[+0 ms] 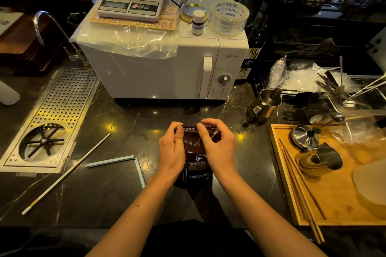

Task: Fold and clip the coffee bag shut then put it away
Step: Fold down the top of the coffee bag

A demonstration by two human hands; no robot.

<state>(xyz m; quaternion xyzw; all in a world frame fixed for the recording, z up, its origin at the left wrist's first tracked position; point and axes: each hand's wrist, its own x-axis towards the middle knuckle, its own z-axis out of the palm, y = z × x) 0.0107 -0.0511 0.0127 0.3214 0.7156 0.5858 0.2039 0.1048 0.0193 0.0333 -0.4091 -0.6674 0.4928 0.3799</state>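
A dark brown coffee bag (196,162) with white lettering stands on the black marble counter in front of me, its top rolled down. My left hand (172,150) grips the bag's left side with the thumb pressed on the folded top. My right hand (217,146) pinches the folded top from the right, fingers curled over the fold. A long pale blue sealing clip (117,161), hinged open in an L shape, lies on the counter to the left of the bag, untouched.
A white microwave (167,64) stands behind the bag with a kitchen scale (131,4) and tape roll (228,16) on top. A perforated drip tray (60,110) is at left, a white stick (69,171) beside it. A wooden tray (279,173) with steel jugs sits at right.
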